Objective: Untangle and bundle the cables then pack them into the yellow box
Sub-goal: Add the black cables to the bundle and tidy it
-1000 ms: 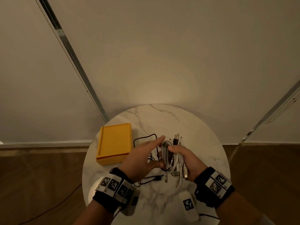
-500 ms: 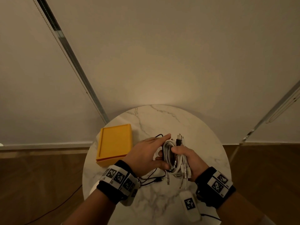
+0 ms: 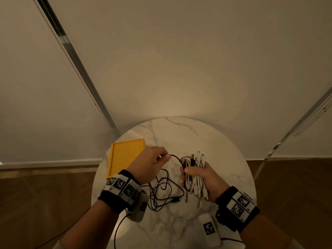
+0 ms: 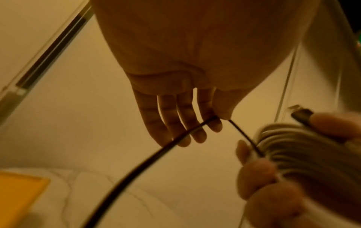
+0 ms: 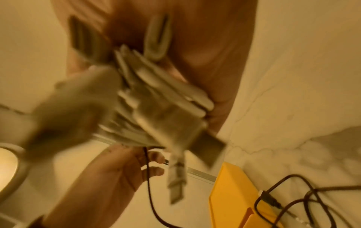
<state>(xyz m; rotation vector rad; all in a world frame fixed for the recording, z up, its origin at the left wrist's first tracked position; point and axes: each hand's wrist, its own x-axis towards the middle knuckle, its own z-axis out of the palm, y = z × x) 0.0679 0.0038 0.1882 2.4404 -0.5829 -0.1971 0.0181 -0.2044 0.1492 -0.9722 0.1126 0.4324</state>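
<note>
My right hand [image 3: 196,178] grips a coiled bundle of white cables [image 3: 195,182], plug ends sticking out above and below the fist. A black cable [image 3: 177,159] runs from the bundle to my left hand [image 3: 154,164], which pinches it between thumb and forefinger [image 4: 216,123] a little above the table. The rest of the black cable [image 3: 161,193] lies in loose loops on the marble between my wrists. The shut yellow box [image 3: 125,155] sits at the table's left, just beyond my left hand. In the right wrist view the white bundle [image 5: 152,108] is blurred.
The small round marble table [image 3: 188,133] stands against a pale wall, with wooden floor on both sides. A white tagged device [image 3: 209,230] lies near the front edge on the right, and another white device [image 3: 142,207] sits under my left wrist.
My left hand has left the white bundle and moved left, drawing a length of black cable out from it. The right hand keeps its hold on the bundle.
</note>
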